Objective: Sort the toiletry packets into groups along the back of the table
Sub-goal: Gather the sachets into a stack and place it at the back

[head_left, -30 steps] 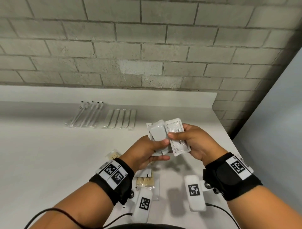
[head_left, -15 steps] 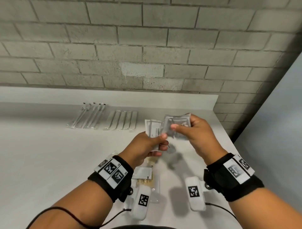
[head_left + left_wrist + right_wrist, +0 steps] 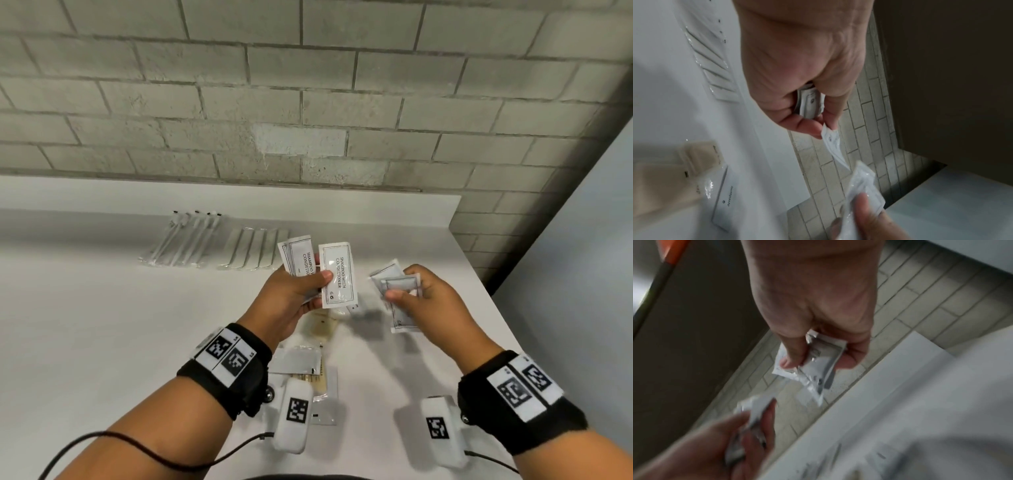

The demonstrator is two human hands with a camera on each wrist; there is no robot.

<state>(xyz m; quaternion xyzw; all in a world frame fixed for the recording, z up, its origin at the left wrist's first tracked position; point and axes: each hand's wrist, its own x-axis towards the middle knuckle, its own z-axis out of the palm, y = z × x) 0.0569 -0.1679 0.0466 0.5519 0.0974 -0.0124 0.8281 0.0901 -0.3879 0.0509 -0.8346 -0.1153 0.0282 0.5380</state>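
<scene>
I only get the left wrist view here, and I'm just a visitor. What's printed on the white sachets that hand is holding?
Observer: The head view shows the left hand pinching shampoo sachets printed "Shampoo with conditioner".
Visitor: And the other hand's bundle?
Observer: The right hand grips several greyish packets; their print is unreadable.
Visitor: Anything sorted yet?
Observer: Two groups lie along the back of the table: long clear-wrapped sticks with dark tips and flat pale packets beside them.
</scene>
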